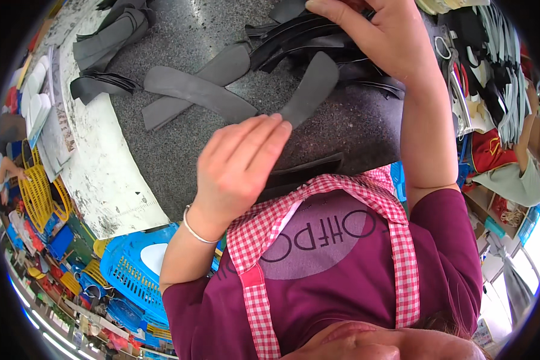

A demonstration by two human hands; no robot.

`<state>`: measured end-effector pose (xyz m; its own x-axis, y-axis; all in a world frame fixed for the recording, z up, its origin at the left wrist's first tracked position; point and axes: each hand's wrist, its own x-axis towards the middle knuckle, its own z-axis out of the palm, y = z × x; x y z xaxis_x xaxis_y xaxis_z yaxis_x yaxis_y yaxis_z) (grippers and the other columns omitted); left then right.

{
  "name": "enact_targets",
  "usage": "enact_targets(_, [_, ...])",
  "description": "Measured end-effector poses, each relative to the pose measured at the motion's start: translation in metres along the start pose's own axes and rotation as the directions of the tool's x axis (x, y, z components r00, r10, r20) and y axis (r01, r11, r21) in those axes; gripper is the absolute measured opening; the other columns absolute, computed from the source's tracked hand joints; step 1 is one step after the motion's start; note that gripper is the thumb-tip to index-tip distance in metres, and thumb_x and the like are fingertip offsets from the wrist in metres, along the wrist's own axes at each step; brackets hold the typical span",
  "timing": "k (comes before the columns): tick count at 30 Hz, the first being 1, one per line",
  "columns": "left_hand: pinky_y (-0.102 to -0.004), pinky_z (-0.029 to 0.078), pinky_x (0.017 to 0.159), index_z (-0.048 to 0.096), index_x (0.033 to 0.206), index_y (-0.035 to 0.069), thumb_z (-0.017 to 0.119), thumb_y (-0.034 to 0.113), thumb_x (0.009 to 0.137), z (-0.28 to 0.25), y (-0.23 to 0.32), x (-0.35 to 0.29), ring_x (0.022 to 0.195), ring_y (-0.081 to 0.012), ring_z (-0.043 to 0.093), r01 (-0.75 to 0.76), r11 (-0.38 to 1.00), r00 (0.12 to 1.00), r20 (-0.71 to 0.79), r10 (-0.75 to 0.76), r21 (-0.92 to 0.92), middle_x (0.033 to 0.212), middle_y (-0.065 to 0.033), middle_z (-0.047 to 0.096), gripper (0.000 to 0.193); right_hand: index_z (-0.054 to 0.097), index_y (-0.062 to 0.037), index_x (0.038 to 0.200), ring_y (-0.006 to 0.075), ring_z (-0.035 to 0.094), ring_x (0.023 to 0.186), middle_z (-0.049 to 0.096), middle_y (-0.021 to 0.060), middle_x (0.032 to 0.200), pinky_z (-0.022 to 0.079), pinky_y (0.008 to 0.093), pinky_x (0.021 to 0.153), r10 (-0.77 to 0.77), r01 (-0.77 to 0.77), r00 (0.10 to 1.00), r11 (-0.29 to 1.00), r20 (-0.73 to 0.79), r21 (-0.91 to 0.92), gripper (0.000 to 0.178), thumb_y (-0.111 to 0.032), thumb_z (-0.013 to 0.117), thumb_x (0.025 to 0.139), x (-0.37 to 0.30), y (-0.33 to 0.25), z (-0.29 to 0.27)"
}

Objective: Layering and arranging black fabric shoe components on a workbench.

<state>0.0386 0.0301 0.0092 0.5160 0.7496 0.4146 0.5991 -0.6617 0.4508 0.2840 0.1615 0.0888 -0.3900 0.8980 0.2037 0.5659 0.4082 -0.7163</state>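
Flat grey curved leather-like pieces lie on a dark speckled worktop (180,162). My left hand (237,162), a white bangle at its wrist, has its fingers together on the near end of a grey curved piece (313,84); the rest of that piece points away to the right. Just left, a second grey piece (198,93) crosses over another grey piece (231,63). At the top edge my right hand (381,33) reaches over a bundle of black strips (309,36), thumb stretched out. Its other fingers are partly cut off by the picture's edge.
Stacked grey pieces (114,36) lie at the far left, beside a worn white sheet (102,162). A dark strip (306,168) lies along the near edge. Blue basket (132,270) stands below left. Scissors (460,78) and hanging grey strips (498,66) are at right.
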Motion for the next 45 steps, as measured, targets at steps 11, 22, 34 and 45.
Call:
enact_targets(11, [-0.0413,0.056,0.095,0.082,0.112,0.01,0.077,0.004,0.081,-0.004,0.003,-0.012,0.117,-0.0287,0.071,0.019,0.998,0.993,0.115,-0.026,0.066,0.127,-0.0038,0.078,0.033,0.072,-0.0044,0.104,0.035,0.065,0.108,0.07,0.0112,0.104,0.054,0.044,0.096,-0.174,0.284,0.939,0.88,0.298,-0.382,0.024,-0.014,0.084,0.086,0.002,0.03,0.019])
enact_targets(22, [-0.0391,0.057,0.088,0.082,0.116,0.01,0.086,0.005,0.078,-0.001,0.009,-0.041,0.11,-0.0251,0.071,0.096,0.991,0.995,0.018,-0.098,0.09,0.121,-0.0025,0.077,0.038,0.069,0.0004,0.111,0.0209,0.074,0.083,0.076,0.0105,0.102,0.058,0.0321,0.078,-0.238,0.229,0.971,0.932,0.001,-0.28,0.018,0.003,0.077,0.095,-0.048,-0.02,0.004])
enact_targets(34, [-0.0348,0.048,0.094,0.082,0.118,0.012,0.085,0.018,0.086,0.008,0.026,-0.045,0.117,-0.017,0.074,0.082,0.981,0.995,0.047,-0.092,0.174,0.127,0.0,0.08,0.033,0.071,0.0006,0.112,0.0384,0.073,0.089,0.073,0.0193,0.099,0.057,0.0464,0.074,0.029,-0.058,0.973,0.991,0.23,0.123,0.013,-0.005,0.069,0.1,-0.088,-0.026,0.062])
enact_targets(45, [-0.0312,0.047,0.09,0.083,0.114,0.011,0.072,0.018,0.092,0.014,0.024,-0.053,0.117,-0.0138,0.072,0.046,0.968,0.999,0.012,-0.051,0.248,0.127,-0.0016,0.08,0.025,0.07,-0.0072,0.1,0.0367,0.074,0.074,0.074,0.0106,0.087,0.058,0.0472,0.062,-0.047,0.036,0.965,0.998,0.259,0.047,0.007,-0.009,0.074,0.096,-0.077,-0.009,0.094])
